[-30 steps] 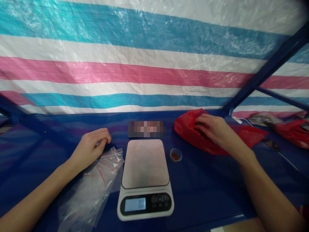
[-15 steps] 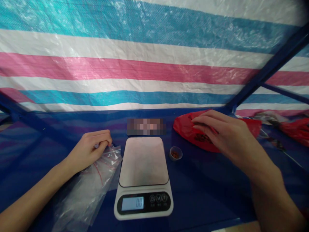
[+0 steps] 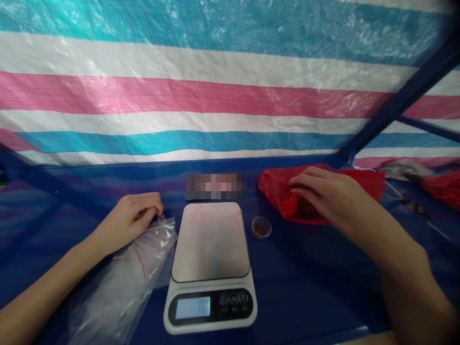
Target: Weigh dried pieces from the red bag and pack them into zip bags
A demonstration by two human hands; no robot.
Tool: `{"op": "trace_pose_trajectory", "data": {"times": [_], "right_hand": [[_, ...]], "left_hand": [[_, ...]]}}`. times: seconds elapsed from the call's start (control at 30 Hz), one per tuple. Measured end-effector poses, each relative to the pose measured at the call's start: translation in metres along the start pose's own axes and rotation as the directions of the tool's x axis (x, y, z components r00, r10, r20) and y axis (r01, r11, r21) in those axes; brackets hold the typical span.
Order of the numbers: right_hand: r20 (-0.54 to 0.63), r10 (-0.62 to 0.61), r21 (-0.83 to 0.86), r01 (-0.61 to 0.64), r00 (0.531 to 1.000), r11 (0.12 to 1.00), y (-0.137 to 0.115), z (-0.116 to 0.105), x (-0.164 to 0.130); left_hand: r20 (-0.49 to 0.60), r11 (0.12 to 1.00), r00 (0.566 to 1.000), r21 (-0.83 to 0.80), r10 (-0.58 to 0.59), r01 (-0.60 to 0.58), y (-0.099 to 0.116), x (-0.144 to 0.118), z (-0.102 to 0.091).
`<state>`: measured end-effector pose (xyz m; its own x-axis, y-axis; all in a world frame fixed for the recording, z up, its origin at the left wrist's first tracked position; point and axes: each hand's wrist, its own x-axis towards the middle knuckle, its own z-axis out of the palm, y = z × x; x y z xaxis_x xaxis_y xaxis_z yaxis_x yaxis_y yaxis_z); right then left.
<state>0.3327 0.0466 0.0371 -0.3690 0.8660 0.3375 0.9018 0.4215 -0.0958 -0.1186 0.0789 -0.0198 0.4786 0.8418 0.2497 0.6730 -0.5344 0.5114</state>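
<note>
My left hand (image 3: 133,215) rests on the far end of a pile of clear zip bags (image 3: 125,278) with red seal lines, its fingers curled on the top bag's edge. My right hand (image 3: 325,196) reaches into the mouth of a red plastic bag (image 3: 276,191) that holds dark brown pieces; I cannot see whether its fingers grip any. A white kitchen scale (image 3: 210,263) with a bare steel plate stands between my hands, its display reading 0.0. A small cup (image 3: 261,227) with brown pieces sits just right of the scale.
The blue table (image 3: 305,287) is backed by a striped pink, white and teal tarp (image 3: 215,96). A blue frame bar (image 3: 398,100) slants at the right. More red bags (image 3: 443,189) and a white cable (image 3: 431,225) lie at the far right.
My right hand lifted from the red bag and dipped back into its mouth, and the bag's edge has bunched up. My left hand stays on the clear bags. The view tilted down slightly.
</note>
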Motion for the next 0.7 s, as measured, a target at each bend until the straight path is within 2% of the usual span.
{"op": "trace_pose_trajectory", "data": {"times": [0.23,0.53,0.6,0.7], "right_hand": [[0.082,0.006,0.004,-0.006,0.997,1.000,0.024,0.001,0.007],[-0.070,0.021,0.030,-0.019,0.997,0.999,0.036,-0.026,-0.001],[-0.128,0.019,0.026,-0.016,0.992,1.000,0.032,-0.033,-0.003],[-0.179,-0.023,0.096,0.041,0.984,0.995,0.011,-0.037,-0.004]], "left_hand": [[0.038,1.000,0.999,-0.016,0.012,-0.011,-0.005,-0.004,0.001],[0.088,0.999,0.995,0.012,0.036,-0.038,-0.005,-0.002,0.000],[0.107,0.999,0.994,0.024,0.024,-0.027,-0.003,-0.002,-0.001],[0.129,0.999,0.992,0.040,0.009,-0.014,0.001,-0.001,-0.003]]}}
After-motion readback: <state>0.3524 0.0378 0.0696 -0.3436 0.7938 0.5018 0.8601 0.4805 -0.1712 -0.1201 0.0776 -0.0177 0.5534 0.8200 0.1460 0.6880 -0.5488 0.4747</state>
